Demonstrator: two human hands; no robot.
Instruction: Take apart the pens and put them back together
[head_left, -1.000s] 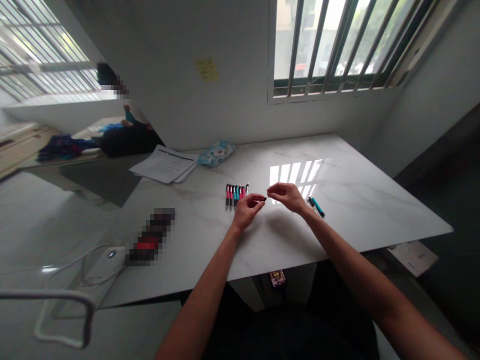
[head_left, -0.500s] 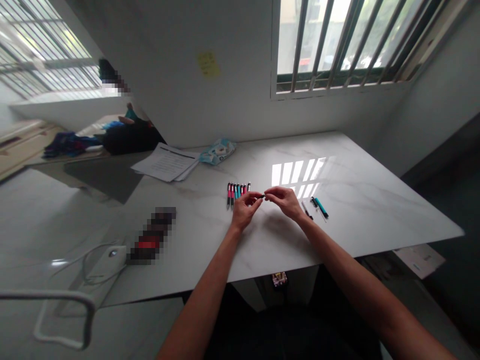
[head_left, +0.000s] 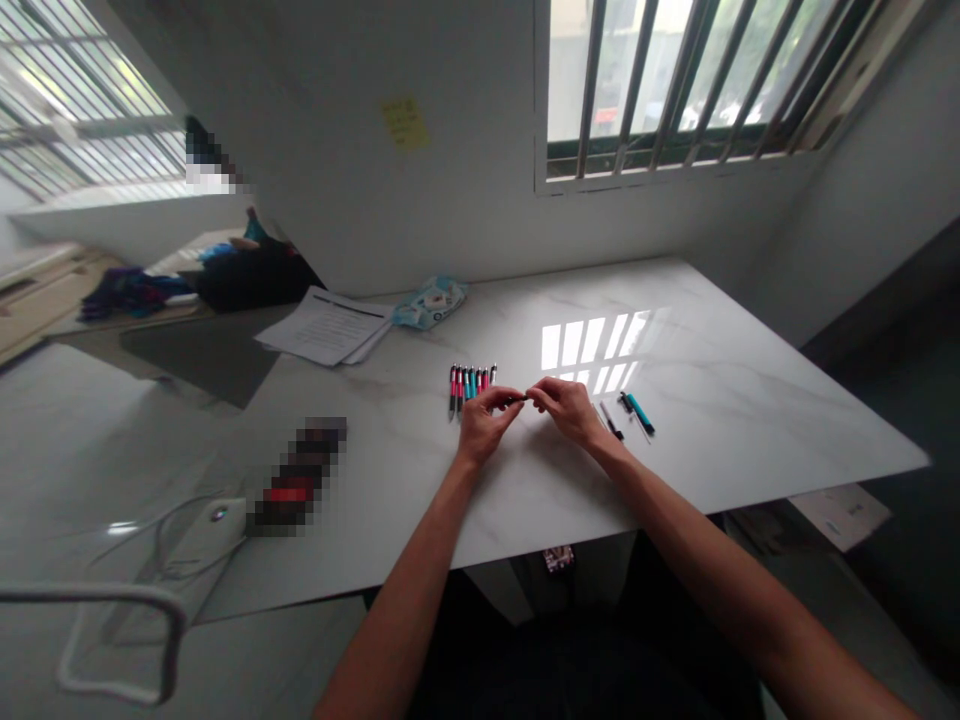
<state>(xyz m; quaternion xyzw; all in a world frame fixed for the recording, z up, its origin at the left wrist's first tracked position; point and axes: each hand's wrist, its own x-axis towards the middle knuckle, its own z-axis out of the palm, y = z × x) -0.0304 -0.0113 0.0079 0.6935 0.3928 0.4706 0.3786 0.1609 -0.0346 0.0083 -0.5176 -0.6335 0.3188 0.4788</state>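
Note:
In front of me a small dark pen part lies between my fingertips. My left hand is closed around one side of it, thumb against fingers. At its other end my right hand pinches with thumb and forefinger; what exactly sits in that pinch is too small to make out. Just behind my left hand is a row of several red, teal and dark pens, partly covered by the hand. To the right of my right hand lie a teal pen barrel, a thin white refill and a dark-tipped pen piece.
The marbled table meets the wall under a barred window. Printed papers and a blue soft packet lie at the back. A white box with a cable and a blurred-out object are on the left.
Both hands stay together at the dark pen part, with only slight finger movement. The whole view has shifted a little; the loose pen pieces lie as before.

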